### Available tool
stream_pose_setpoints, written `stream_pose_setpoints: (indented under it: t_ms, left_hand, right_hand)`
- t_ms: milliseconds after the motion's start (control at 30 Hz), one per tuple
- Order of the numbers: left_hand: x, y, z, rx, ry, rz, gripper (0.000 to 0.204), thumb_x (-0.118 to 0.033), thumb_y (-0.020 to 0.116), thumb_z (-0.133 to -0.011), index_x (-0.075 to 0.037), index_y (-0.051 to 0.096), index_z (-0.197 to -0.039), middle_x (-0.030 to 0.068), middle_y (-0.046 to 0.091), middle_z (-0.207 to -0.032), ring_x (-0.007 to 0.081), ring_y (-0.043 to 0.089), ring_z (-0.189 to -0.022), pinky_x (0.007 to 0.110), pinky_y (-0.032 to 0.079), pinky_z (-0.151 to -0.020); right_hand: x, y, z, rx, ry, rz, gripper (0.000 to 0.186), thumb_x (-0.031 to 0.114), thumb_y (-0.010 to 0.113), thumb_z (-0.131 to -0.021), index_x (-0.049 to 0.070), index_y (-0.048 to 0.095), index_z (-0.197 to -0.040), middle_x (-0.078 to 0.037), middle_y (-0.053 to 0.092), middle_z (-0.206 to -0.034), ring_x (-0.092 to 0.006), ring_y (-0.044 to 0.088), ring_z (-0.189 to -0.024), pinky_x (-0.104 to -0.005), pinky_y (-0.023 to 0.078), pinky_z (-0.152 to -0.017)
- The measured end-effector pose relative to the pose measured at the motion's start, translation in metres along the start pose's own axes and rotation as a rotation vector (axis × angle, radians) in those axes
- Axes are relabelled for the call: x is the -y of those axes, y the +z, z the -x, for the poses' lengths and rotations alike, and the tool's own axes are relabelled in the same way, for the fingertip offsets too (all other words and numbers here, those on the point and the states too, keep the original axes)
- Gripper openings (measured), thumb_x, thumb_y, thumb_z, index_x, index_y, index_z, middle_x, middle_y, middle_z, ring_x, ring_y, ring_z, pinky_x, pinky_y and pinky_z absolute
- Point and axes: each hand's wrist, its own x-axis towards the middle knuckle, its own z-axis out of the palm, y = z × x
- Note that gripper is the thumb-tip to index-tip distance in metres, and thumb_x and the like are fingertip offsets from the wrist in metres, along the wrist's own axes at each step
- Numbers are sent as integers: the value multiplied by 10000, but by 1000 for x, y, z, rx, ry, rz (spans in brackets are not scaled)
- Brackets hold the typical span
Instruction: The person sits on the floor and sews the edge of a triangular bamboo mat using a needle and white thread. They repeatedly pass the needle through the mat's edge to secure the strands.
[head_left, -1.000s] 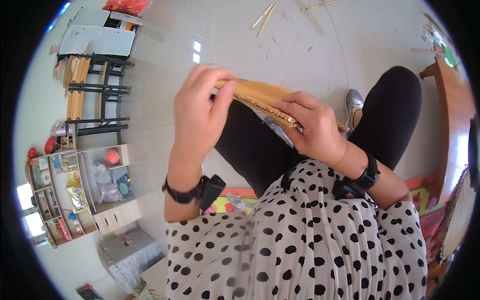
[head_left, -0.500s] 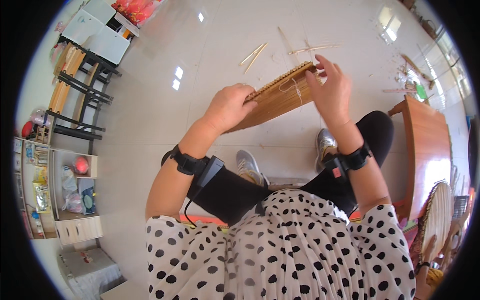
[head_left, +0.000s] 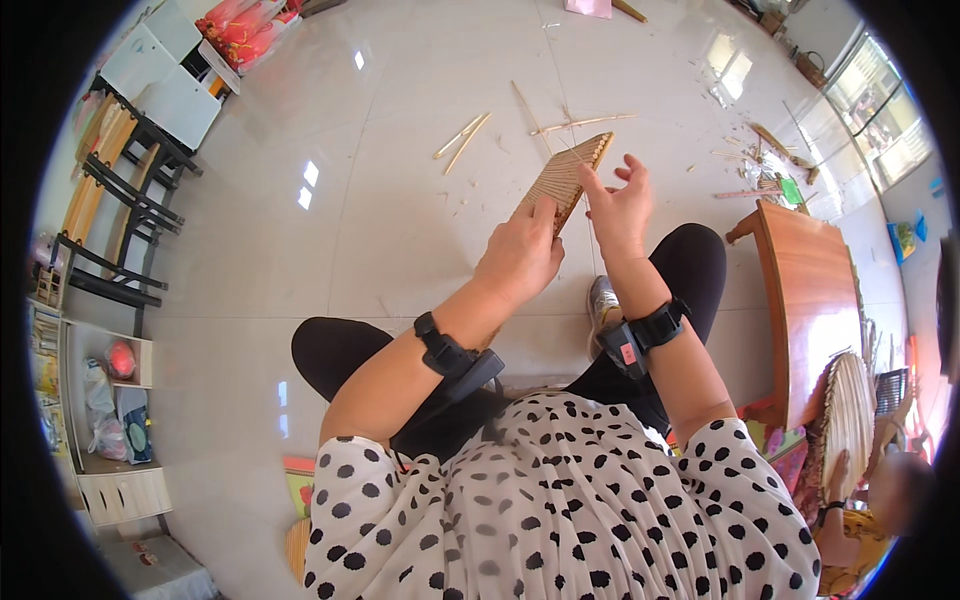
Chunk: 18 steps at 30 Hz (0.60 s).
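Observation:
A flat tan panel of thin, ribbed, straw-like strips (head_left: 556, 182) with a knobbly bound edge is tilted up in front of me. My left hand (head_left: 520, 255) grips its near end, thumb on one side and fingers on the other. Close to the bound edge on the right is my right hand (head_left: 622, 208). Its fingers are apart, and one digit reaches to the edge; whether it touches is unclear. A fine pale thread (head_left: 590, 232) seems to hang below the panel, beside the right hand.
Thin sticks (head_left: 463, 140) and scraps lie on the tiled floor ahead. A wooden table (head_left: 815, 300) stands to my right. Beyond it, another person's hand (head_left: 838, 475) holds a larger ribbed panel (head_left: 848, 415). Folded black-framed furniture (head_left: 120, 210) and shelves (head_left: 110, 400) line the left.
The panel has turned and tilted so its ribbed face shows and its bound edge points right. My left hand moved right and nearer me; the right hand shifted slightly left and nearer me.

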Motion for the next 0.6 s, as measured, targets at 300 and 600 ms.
stream_pose_setpoints:
  t_ms: [300, 600]
  left_hand:
    - [4, 12, -17, -39, -45, 341, 240, -163, 718, -922, -10, 649, -1094, 183, 708, -966, 302, 703, -821, 394, 558, -754]
    - [-18, -6, -59, -378, -38, 811, 125, -69, 661, -979, 30, 679, -1053, 87, 713, -947, 172, 681, -819, 286, 541, -756]
  right_hand:
    - [-19, 19, -28, -154, -273, 278, 386, 301, 645, -965, -11, 654, -1193, -192, 673, -1078, -328, 672, -887, -416, 525, -838]
    - [55, -30, 5, 12, -438, 228, 283, 205, 558, -1014, 3, 624, -1201, -198, 639, -1080, -393, 648, -901, -475, 516, -826]
